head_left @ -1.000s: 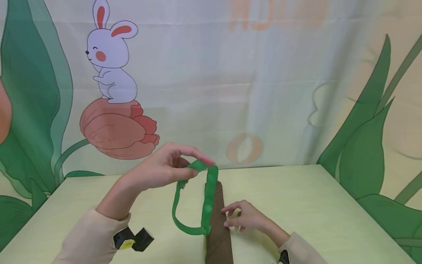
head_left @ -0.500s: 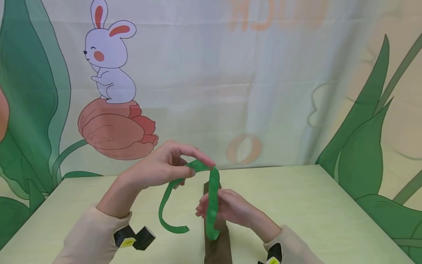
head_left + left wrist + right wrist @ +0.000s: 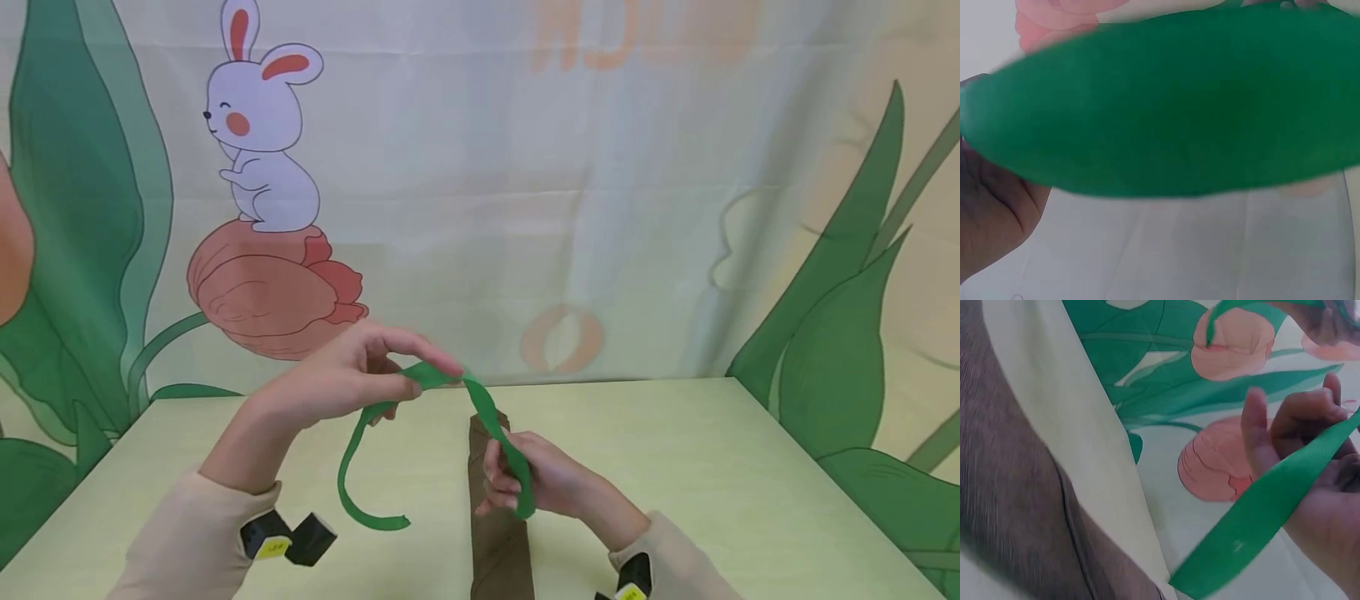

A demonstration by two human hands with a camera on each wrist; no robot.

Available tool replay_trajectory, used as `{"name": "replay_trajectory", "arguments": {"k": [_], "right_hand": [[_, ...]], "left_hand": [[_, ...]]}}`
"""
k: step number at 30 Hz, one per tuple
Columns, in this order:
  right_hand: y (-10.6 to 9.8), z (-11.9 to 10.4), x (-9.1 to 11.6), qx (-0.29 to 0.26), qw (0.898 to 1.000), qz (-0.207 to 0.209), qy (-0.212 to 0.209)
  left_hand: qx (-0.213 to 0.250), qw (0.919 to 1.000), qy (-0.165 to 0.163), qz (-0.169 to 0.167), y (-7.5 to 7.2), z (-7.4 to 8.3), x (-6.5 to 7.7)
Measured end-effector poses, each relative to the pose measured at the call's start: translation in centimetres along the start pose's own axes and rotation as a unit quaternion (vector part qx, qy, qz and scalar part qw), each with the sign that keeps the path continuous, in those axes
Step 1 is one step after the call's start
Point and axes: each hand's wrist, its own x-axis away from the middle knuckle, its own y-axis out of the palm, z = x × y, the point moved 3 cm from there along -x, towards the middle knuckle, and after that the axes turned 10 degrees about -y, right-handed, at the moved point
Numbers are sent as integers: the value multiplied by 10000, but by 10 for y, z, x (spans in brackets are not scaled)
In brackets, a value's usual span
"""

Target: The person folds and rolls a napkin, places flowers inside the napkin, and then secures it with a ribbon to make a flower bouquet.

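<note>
My left hand (image 3: pixel 337 375) pinches a long green ribbon (image 3: pixel 482 402) between thumb and fingers, above the table. One end of it curls down on the left; the other slants down to the right. That right part crosses in front of my right hand (image 3: pixel 553 473), whose fingers are loosely bent against it. Across the right palm, in the right wrist view, runs the ribbon (image 3: pixel 1254 531), with no firm grip to be seen. Up close and blurred, the ribbon (image 3: pixel 1166 106) covers much of the left wrist view. Beneath the hands lies a long brown folded strip (image 3: pixel 501 550), fabric-like.
The pale yellow-green table (image 3: pixel 637 433) reaches back to a printed curtain (image 3: pixel 450 167) with a rabbit, tulips and leaves. Black devices (image 3: pixel 266 535) are strapped over both beige sleeves (image 3: pixel 195 525).
The ribbon's left end has come away from the right end and swings out to the left. My right hand has moved up to the right end, which now slants further right.
</note>
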Motion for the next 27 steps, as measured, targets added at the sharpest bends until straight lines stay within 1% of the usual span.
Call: {"name": "replay_trajectory", "arguments": {"k": [6,9,12,17,20,24,27], "right_hand": [[-16,-9,18,182,9998,82,-18],[-24,-15,27,260,9996,101,-51],[-33,-22,35,300,9993,205,-38],[-46,-34,49,438,9979,479,7],[-52,-40,57,644,9958,651,54],[-60,-42,67,948,9914,876,206],[-66,-42,74,1056,9887,1020,289]], "left_hand": [[-25,9999,148,-52,-9,-14,8],[-39,9999,89,-132,-13,-23,12],[-115,9997,-142,-182,-16,-36,15],[-151,9967,-759,-262,-17,-59,18],[-167,9939,-1061,-241,-16,-72,21],[-144,9924,-1211,-157,-14,-87,22],[-142,9917,-1277,-79,-12,-99,24]]}}
